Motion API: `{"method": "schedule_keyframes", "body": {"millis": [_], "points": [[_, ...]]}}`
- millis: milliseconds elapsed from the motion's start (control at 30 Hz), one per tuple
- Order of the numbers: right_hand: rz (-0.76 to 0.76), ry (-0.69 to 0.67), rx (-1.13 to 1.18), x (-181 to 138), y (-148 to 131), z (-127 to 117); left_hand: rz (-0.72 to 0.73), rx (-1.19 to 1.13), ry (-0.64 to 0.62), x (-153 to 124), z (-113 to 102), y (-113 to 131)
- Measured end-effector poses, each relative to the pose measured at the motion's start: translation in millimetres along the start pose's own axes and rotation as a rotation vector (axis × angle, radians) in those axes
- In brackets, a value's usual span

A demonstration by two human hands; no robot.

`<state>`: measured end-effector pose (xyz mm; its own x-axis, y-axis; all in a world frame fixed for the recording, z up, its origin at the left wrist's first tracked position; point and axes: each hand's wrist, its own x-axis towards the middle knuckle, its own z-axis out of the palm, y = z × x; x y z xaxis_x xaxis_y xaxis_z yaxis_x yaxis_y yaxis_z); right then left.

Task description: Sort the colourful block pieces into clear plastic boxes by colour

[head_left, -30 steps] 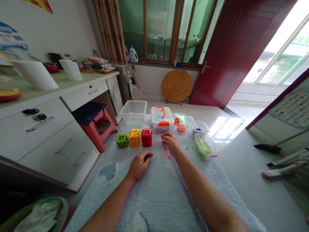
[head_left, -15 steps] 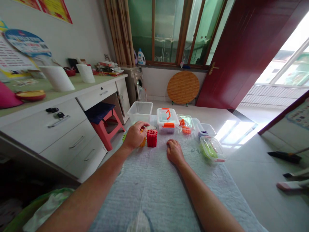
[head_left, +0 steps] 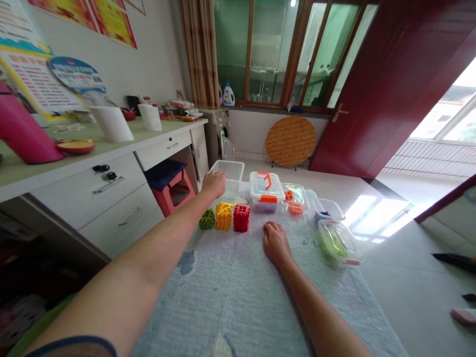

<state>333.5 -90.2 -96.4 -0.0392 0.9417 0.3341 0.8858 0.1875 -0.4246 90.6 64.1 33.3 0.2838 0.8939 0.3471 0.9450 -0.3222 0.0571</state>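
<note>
My left hand [head_left: 214,183] reaches out over the near rim of an empty clear plastic tub [head_left: 233,172]; its fingers are curled and I cannot make out whether they hold anything. My right hand [head_left: 275,242] rests on the pale blue mat [head_left: 238,292] with fingers curled under, nothing showing in it. Between the hands stand three block cubes in a row: green [head_left: 207,218], yellow [head_left: 223,216] and red [head_left: 241,217].
Behind the cubes stand a lidded clear box with orange handle [head_left: 266,191], a container with orange pieces [head_left: 296,197], one with purple pieces [head_left: 329,209] and one with green pieces [head_left: 337,241]. White drawers [head_left: 111,198] and a red stool [head_left: 172,187] lie left.
My left hand went from the mat up to the yellow cube, then on to the clear tub's rim. My right hand drew back slightly and settled on the mat. The view tilted upward.
</note>
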Motion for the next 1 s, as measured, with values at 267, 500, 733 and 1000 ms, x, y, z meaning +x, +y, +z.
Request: {"method": "schedule_keyframes", "body": {"millis": [267, 500, 733, 1000], "points": [[0.01, -0.05, -0.119, -1.5, -7.6, -2.6, 0.023, 0.123, -0.129, 10.1, 18.4, -9.2], [0.055, -0.146, -0.209, 0.6, -13.4, -0.2, -0.021, 0.156, -0.145, 11.2, 22.1, -4.9], [0.04, -0.172, -0.203, 1.4, -15.2, -4.0, -0.003, 0.169, -0.035, -2.3, -16.4, -0.2], [0.032, -0.142, -0.175, 0.8, -13.7, -2.6, 0.294, 0.213, 0.203, -81.2, -111.2, 14.7]]}}
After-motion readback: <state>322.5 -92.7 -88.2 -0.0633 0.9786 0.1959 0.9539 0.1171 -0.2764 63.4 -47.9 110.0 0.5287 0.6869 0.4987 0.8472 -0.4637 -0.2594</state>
